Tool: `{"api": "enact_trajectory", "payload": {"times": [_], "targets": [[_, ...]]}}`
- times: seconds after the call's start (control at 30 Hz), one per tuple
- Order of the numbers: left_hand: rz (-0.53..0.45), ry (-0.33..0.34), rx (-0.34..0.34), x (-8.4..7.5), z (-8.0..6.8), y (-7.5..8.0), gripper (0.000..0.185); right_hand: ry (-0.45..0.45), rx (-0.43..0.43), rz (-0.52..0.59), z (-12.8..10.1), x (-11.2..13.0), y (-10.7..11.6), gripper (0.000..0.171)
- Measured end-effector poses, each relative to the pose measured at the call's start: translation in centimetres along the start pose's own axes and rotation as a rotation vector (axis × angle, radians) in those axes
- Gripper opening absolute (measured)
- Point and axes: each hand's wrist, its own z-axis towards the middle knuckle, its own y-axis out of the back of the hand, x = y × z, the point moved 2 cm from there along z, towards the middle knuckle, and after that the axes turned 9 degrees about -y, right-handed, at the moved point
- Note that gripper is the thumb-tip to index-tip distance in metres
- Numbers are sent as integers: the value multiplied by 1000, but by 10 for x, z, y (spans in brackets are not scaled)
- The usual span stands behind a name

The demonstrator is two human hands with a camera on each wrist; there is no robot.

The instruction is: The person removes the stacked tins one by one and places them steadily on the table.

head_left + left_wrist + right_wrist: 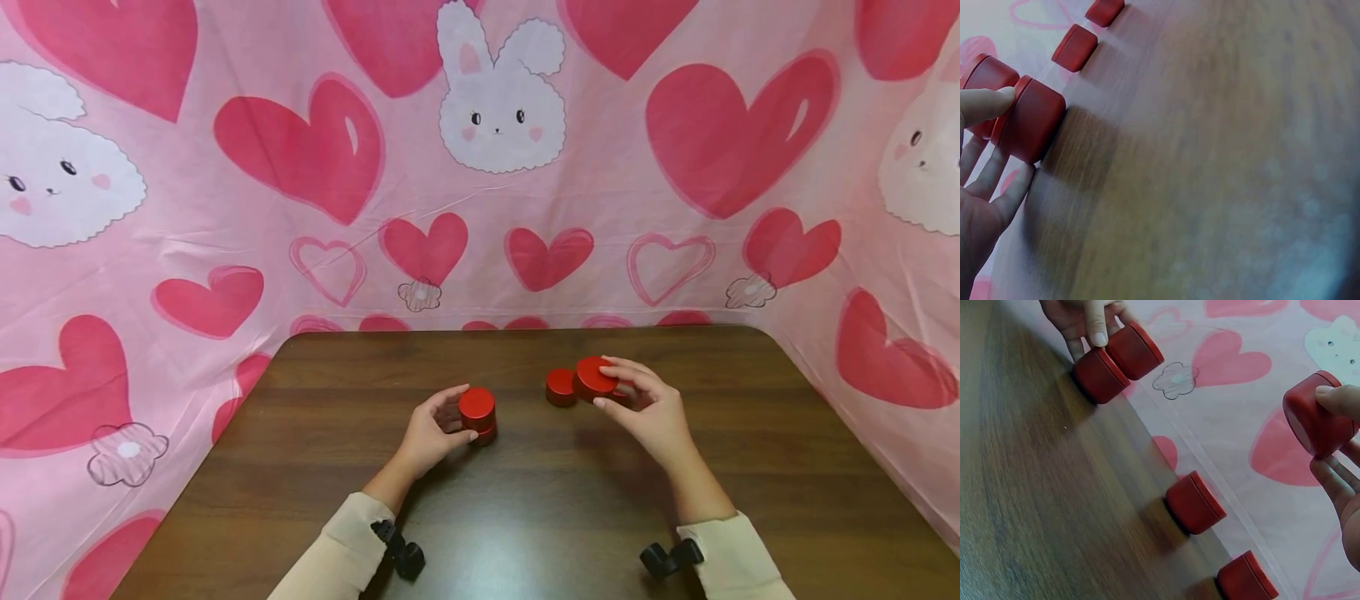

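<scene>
My left hand grips a stack of two round red lidded tins on the table. The upper tin sits squarely over the lower tin; the thumb lies near the seam between them, fingers round the far side. Off to the right, my right hand holds another red tin up in the air, thumb on one side and fingers on the other. Behind that raised tin stand two more red tins: the left one shows well, while the right one is mostly hidden by the hand in the head view.
The dark wooden table has its far edge just behind the tins. A pink cloth with hearts and rabbits hangs around the back and sides. Black camera mounts sit at the left cuff and right cuff.
</scene>
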Motion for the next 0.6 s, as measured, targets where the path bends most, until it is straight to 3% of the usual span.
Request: {"api": "enact_trajectory", "payload": {"times": [0.6], "targets": [[-18, 7, -1, 2, 0, 0, 69, 25, -96, 26, 1, 0, 27, 42]]}}
